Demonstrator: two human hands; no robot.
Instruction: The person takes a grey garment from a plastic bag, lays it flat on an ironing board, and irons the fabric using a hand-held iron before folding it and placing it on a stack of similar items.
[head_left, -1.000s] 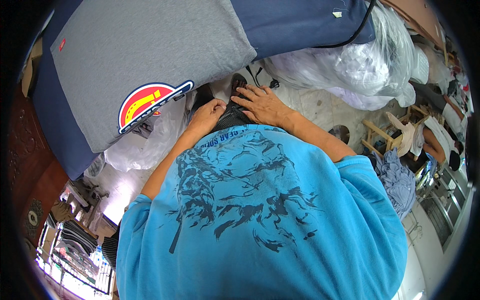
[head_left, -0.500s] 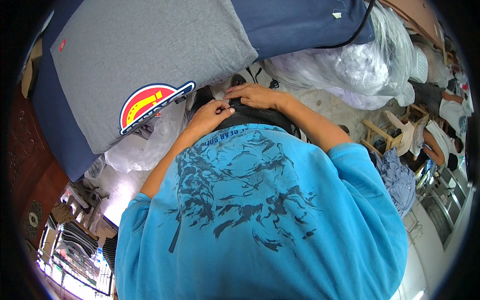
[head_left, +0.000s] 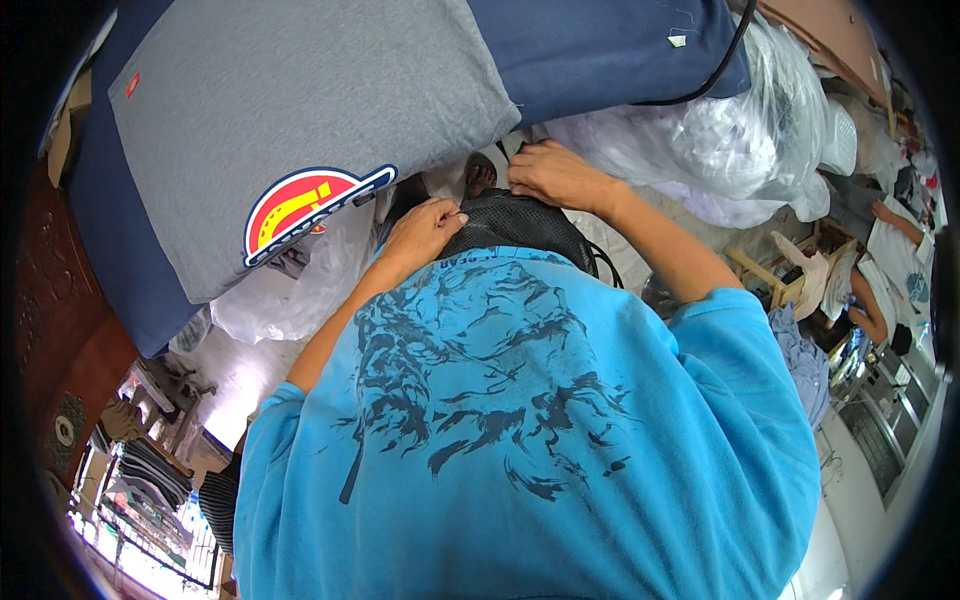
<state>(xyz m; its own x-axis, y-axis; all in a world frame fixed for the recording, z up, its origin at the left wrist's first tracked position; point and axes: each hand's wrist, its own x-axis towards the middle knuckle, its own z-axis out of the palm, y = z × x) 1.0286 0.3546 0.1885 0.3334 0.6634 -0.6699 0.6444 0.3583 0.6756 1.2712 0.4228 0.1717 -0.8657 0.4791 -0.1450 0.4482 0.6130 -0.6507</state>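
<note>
While the grey garment [head_left: 320, 90] lies spread, untouched, handling of the black mesh bag [head_left: 515, 228] off its near side looks unfinished: left hand [head_left: 425, 230] and right hand [head_left: 558, 176] curl at the bag, any pinch indiscernible.

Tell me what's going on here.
A person in a blue T-shirt has both hands at a black mesh item in front of the waist. The left hand, fingers curled, is at its left side; the right hand is by its far edge, its fingertips mostly hidden. Beyond them, a grey garment with a red-and-yellow emblem lies flat on a dark blue surface.
</note>
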